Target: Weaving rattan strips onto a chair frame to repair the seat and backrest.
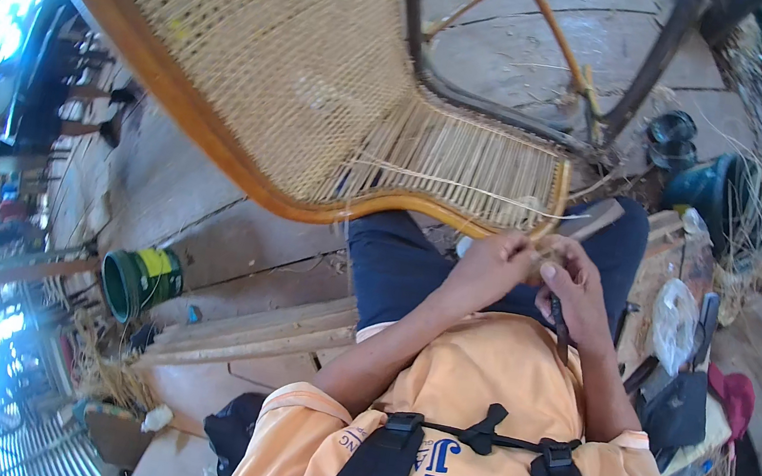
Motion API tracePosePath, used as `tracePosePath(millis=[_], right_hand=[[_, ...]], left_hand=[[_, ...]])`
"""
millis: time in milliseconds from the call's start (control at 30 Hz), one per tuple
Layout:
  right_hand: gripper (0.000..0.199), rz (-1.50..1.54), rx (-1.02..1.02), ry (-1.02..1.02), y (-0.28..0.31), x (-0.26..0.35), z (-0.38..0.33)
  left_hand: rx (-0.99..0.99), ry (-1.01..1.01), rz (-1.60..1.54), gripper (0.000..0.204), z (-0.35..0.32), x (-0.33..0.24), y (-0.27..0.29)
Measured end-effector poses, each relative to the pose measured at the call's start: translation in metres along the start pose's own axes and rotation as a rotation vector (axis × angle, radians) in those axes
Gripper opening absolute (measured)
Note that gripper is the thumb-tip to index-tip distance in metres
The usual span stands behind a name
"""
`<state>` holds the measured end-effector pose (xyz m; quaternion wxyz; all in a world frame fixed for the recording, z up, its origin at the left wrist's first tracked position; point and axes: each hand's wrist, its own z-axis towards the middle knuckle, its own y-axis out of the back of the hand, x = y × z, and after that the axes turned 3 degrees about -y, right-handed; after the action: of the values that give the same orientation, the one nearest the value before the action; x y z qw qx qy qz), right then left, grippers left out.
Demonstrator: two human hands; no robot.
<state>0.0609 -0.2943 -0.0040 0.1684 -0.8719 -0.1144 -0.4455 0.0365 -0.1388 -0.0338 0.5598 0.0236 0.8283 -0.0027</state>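
Note:
A large rattan chair frame [242,180] with a curved orange-brown edge leans across in front of me, its end close to my lap. A fine woven panel [270,54] fills most of it, and loosely spaced cane strips [472,158] cover the lower section. My left hand [495,267] is closed in a pinch at the frame's near end; what lies between its fingers is too small to make out. Beside it, nearly touching, my right hand [585,293] is closed around a slim dark-handled tool [559,322], whose working end I cannot see clearly.
Long wooden boards [258,333] lie on the floor at left, near a green bucket [140,283] with a yellow patch. At right are a clear plastic bag [675,326], a dark pouch [676,410], a red cloth item [731,401] and a dark green bucket [709,184] beside loose cane strands.

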Motion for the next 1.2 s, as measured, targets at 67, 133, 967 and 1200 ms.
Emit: tracePosePath(millis=[67, 133, 967, 1200], right_hand=[[0.017, 0.01, 0.065, -0.027, -0.008, 0.006, 0.01], [0.014, -0.172, -0.113, 0.122, 0.003, 0.008, 0.017], [0.018, -0.072, 0.271, -0.077, -0.039, 0.003, 0.009], [0.022, 0.026, 0.378, -0.167, -0.03, -0.01, 0.016]], left_hand=[[-0.025, -0.018, 0.064, 0.018, -0.012, -0.007, 0.011], [-0.014, -0.009, 0.12, 0.017, -0.026, -0.019, 0.022], [-0.269, -0.283, 0.239, 0.014, -0.059, 0.013, 0.022], [-0.246, -0.23, 0.205, 0.011, -0.105, 0.015, 0.046]])
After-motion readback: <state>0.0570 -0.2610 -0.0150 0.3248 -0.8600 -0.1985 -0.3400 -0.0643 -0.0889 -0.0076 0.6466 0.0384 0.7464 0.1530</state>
